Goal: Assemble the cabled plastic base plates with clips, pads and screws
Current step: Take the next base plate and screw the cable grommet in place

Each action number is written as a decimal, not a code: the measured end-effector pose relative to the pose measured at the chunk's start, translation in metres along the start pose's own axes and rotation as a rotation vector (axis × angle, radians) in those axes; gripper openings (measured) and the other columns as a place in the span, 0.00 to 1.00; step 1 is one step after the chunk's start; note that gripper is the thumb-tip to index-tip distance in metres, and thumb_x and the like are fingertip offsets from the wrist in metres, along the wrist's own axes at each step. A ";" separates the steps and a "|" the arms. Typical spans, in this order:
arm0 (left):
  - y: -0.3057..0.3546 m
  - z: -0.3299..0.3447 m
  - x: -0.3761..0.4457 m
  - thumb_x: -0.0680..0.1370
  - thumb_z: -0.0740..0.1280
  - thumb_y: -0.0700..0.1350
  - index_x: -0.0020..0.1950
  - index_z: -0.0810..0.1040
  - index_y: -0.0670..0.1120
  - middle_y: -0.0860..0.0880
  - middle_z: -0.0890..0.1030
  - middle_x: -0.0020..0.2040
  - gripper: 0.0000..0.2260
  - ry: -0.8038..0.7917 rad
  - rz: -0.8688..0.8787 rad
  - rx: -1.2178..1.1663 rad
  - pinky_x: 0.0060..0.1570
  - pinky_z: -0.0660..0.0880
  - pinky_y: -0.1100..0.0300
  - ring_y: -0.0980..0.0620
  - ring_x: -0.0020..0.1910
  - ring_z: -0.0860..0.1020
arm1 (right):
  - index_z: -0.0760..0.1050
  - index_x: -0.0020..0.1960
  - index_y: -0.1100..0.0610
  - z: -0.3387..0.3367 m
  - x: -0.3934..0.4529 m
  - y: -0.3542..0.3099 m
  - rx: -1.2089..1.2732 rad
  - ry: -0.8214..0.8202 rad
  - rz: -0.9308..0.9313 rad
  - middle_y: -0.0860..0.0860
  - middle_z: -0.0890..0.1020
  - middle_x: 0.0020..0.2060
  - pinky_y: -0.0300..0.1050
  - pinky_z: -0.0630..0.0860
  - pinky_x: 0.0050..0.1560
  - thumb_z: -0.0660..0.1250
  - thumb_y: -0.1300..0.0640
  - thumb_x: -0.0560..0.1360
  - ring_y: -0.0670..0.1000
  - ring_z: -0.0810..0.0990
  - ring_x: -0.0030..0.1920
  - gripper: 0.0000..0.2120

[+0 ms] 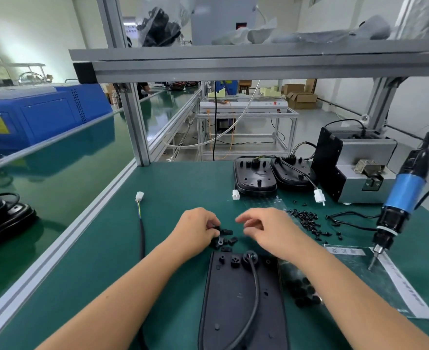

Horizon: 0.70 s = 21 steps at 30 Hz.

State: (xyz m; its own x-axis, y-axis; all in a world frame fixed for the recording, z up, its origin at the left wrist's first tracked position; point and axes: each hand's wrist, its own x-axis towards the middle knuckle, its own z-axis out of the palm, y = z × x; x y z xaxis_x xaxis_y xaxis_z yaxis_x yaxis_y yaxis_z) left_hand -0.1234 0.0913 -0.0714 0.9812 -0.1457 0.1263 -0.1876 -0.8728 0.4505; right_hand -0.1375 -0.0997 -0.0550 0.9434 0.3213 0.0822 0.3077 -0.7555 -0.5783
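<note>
A black plastic base plate (pixel 236 304) lies flat in front of me with a black cable (pixel 254 286) running along it. Just beyond its far edge sits a small heap of black clips (pixel 227 239). My left hand (pixel 198 229) is over the heap's left side, and its fingertips pinch one clip. My right hand (pixel 266 228) hovers just right of the heap with loosely curled fingers that hold nothing. Black round pads (pixel 303 291) lie beside the plate's right edge, partly hidden by my right forearm. Loose black screws (pixel 309 221) are scattered further right.
Two more cabled base plates (pixel 256 175) with white connectors lie at the back. A grey screw feeder (pixel 360 170) stands at the back right. A blue electric screwdriver (pixel 398 205) hangs at the right over a clear plastic bag (pixel 385 279). A cable with a white plug (pixel 139 198) lies left.
</note>
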 end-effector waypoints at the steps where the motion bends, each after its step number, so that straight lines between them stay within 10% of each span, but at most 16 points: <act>1: 0.003 0.001 0.001 0.75 0.70 0.43 0.56 0.82 0.46 0.51 0.81 0.47 0.11 0.037 -0.020 -0.028 0.46 0.67 0.69 0.53 0.46 0.77 | 0.79 0.58 0.47 0.004 0.011 0.001 -0.046 -0.069 -0.002 0.46 0.82 0.48 0.39 0.74 0.55 0.69 0.59 0.75 0.44 0.79 0.48 0.13; 7: 0.008 0.001 -0.002 0.76 0.68 0.43 0.54 0.83 0.48 0.52 0.83 0.48 0.08 0.126 -0.029 -0.139 0.41 0.65 0.76 0.58 0.44 0.76 | 0.80 0.49 0.45 0.018 0.034 0.010 -0.211 -0.128 -0.076 0.40 0.72 0.37 0.42 0.73 0.47 0.73 0.53 0.71 0.48 0.77 0.44 0.08; 12: 0.008 -0.001 -0.011 0.75 0.69 0.46 0.38 0.81 0.52 0.58 0.77 0.33 0.05 0.037 -0.043 -0.132 0.30 0.63 0.74 0.62 0.34 0.72 | 0.75 0.49 0.42 0.016 0.027 0.011 -0.155 -0.136 -0.124 0.42 0.75 0.42 0.47 0.76 0.49 0.70 0.57 0.73 0.45 0.76 0.43 0.11; 21: 0.001 -0.004 -0.017 0.76 0.68 0.43 0.37 0.78 0.53 0.56 0.78 0.36 0.08 0.061 -0.125 -0.266 0.35 0.67 0.69 0.61 0.36 0.74 | 0.74 0.49 0.40 0.011 0.027 0.004 -0.229 -0.257 -0.229 0.43 0.73 0.46 0.42 0.69 0.43 0.69 0.56 0.75 0.42 0.74 0.42 0.11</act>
State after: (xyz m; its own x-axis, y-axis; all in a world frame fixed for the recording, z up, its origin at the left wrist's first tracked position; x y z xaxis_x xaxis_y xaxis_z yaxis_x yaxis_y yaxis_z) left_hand -0.1404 0.0944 -0.0698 0.9945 -0.0090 0.1044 -0.0781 -0.7282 0.6809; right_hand -0.1123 -0.0877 -0.0638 0.7949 0.6058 -0.0346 0.5528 -0.7465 -0.3703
